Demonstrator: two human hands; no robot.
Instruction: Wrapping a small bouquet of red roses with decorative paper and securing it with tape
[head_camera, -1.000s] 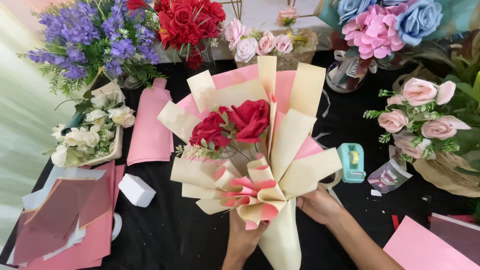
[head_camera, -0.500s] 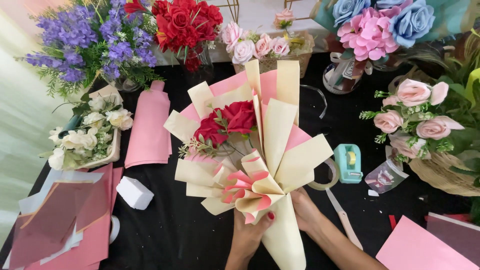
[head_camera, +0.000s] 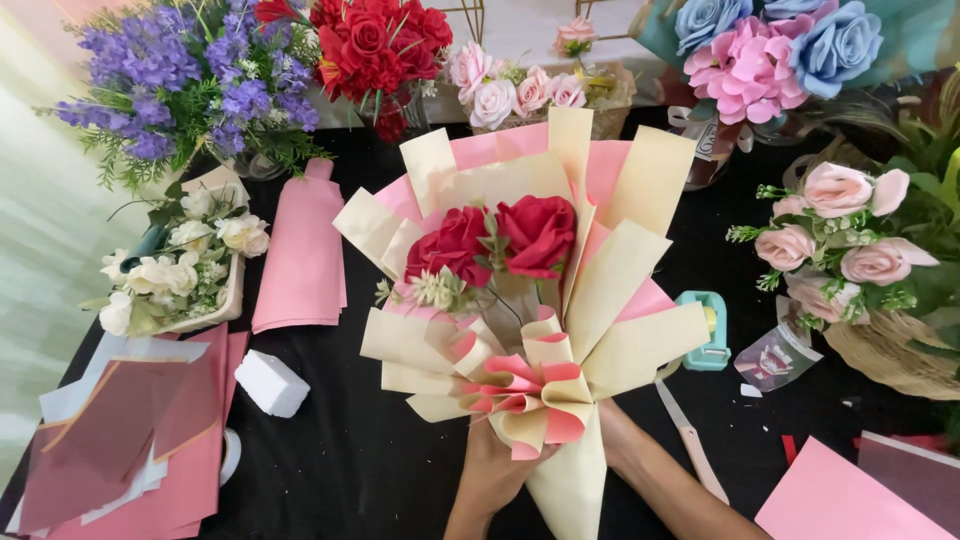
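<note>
A bouquet (head_camera: 520, 300) of two red roses (head_camera: 500, 240) wrapped in cream and pink paper stands upright over the black table. A folded cream-and-pink paper fan (head_camera: 525, 395) sits at its front. My left hand (head_camera: 492, 470) grips the narrow base of the wrap from below, just under the fan. My right hand (head_camera: 618, 440) holds the base from the right side, mostly hidden behind the cream paper cone.
A pink paper roll (head_camera: 300, 260) and a white foam block (head_camera: 270, 383) lie left, near stacked pink sheets (head_camera: 150, 440). A teal tape dispenser (head_camera: 708, 330) and pink-handled scissors (head_camera: 692, 440) lie right. Flower arrangements ring the table: purple (head_camera: 180, 70), red (head_camera: 375, 45), white (head_camera: 175, 270), pink roses (head_camera: 850, 240).
The bouquet has been lifted and tilted slightly, and both hands have drawn in closer around its base under the paper fan.
</note>
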